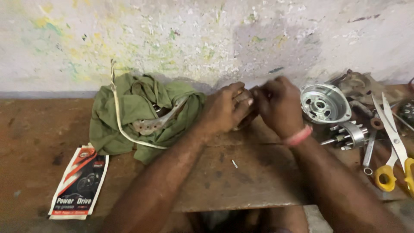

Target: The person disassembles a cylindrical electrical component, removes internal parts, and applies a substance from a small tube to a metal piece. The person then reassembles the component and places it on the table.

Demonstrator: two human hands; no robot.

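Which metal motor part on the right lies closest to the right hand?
The round silver housing cover, beside the right hand; the finned rotor lies lower, farther right.

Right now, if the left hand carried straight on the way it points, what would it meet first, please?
Probably the right hand: the left hand points right, fingertips about touching it around a small dark part, mostly hidden.

One head-worn camera looks down and forward, close over the workbench, facing the paint-flecked wall
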